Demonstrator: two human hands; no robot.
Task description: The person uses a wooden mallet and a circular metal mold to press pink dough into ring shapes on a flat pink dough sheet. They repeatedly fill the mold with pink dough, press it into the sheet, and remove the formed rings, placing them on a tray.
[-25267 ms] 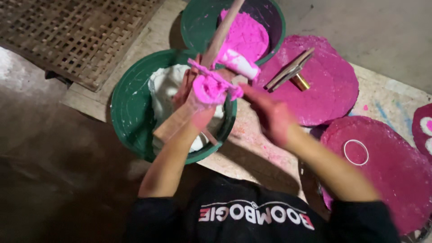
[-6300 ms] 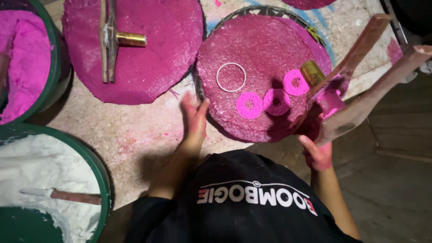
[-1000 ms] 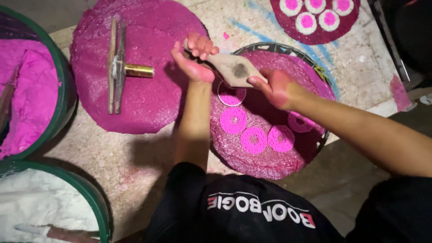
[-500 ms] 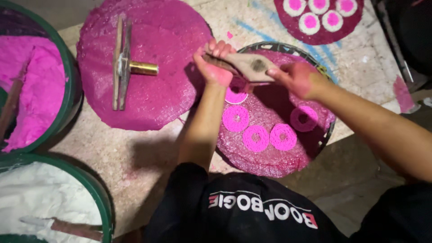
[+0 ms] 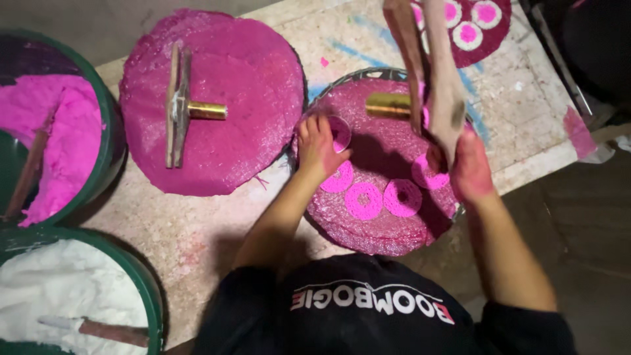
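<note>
My left hand rests on the round pink disc, fingers and thumb pinched around a small ring filled with pink powder. My right hand grips a wooden press tool with a brass cylinder, lifted upright over the disc's far side. Several flat pink powder rings lie in a curved row on the disc between my hands.
A second pink disc at left carries another wooden tool with a brass cylinder. Green tubs hold pink powder and white powder, each with a stick in it. A further disc holds white-and-pink rings. The table's edge runs at right.
My right hand has raised the wooden press from lying flat over the ring to upright above the disc. My left hand stays at the ring.
</note>
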